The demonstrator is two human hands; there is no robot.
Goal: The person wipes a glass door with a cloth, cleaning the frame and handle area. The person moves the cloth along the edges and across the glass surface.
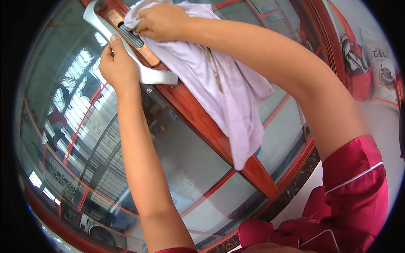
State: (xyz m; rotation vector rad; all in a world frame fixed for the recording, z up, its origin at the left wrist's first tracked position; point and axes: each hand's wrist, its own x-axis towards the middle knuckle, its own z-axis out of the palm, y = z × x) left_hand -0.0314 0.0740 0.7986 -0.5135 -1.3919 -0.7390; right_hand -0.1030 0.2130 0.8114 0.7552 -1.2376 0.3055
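Note:
A pale lilac cloth (218, 82) with brownish stains hangs from my right hand (163, 22), whose fingers are closed on its upper end. That hand is against the door frame, right beside a copper-coloured recessed plate (147, 54) with a ribbed grey insert. My left hand (119, 64) grips the curved silver door handle (158, 77) about midway, its thumb on top. The handle is fixed to the reddish-brown frame (190, 101) of a glass door. Cloth covers part of the frame and the glass on the right.
Large glass panes (190, 161) with red bars show reflections of windows and railings. A dark marble sill (284, 186) runs below. At the right stand a printed white sack (383, 72) and a red bag (359, 83) by a pale wall.

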